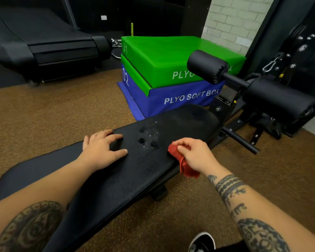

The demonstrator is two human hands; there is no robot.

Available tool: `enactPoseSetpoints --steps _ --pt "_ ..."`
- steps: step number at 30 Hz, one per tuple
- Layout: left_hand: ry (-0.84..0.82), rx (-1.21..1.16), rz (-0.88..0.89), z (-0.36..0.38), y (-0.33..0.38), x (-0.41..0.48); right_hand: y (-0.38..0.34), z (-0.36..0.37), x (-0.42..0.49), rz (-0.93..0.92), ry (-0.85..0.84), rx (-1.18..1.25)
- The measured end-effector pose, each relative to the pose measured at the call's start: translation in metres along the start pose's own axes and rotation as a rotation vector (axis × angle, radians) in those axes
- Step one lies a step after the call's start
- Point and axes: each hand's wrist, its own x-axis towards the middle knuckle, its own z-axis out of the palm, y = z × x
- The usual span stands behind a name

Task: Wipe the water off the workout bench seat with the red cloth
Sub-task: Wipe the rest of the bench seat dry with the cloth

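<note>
Head view: wet bench seat (171, 142), both hands present.
Left hand (102, 151) flat, fingers spread, empty, on seat edge; right hand (195, 155) pinched shut around red cloth (185, 163), just beside water droplets (149, 139) mid-seat.

Brown speckled floor (53, 113), white brick wall (231, 17) at back, treadmill (49, 48) left, green/blue plyo boxes (164, 70) mid.

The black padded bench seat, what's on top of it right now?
Water droplets, the flat left hand and the right hand gripping a crumpled red cloth. Padding beneath both hands is hidden.
</note>
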Motion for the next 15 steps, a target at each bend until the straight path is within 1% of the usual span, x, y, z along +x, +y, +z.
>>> enactPoseSetpoints --steps 2,3,4,6,8,9,11,13,14,15 --pt "-0.085 0.036 0.013 -0.005 0.0 0.001 -0.006 0.004 -0.001 -0.005 -0.096 0.029" --pt "-0.121 0.056 0.006 -0.009 0.001 0.003 -0.01 0.004 -0.002 -0.013 -0.114 0.047" --pt "-0.154 0.076 -0.007 -0.014 0.004 0.005 -0.016 0.006 -0.001 -0.022 -0.085 0.066" --pt "-0.208 0.109 -0.039 -0.022 0.013 0.009 -0.028 0.009 0.003 -0.003 0.068 0.08" --pt "-0.235 0.129 -0.068 -0.026 0.022 0.011 -0.037 0.016 0.007 0.059 0.195 0.034" --pt "-0.245 0.14 -0.077 -0.027 0.025 0.011 -0.04 0.02 0.01 0.098 0.214 0.008" --pt "-0.258 0.153 -0.089 -0.028 0.028 0.01 -0.043 0.027 0.014 0.158 0.152 -0.083" --pt "-0.258 0.148 -0.091 -0.028 0.028 0.01 -0.047 0.04 0.012 0.19 0.066 -0.307" --pt "-0.26 0.145 -0.09 -0.028 0.028 0.009 -0.048 0.046 0.011 0.183 0.082 -0.408" --pt "-0.264 0.143 -0.089 -0.029 0.028 0.009 -0.049 0.05 0.012 0.165 0.136 -0.45"
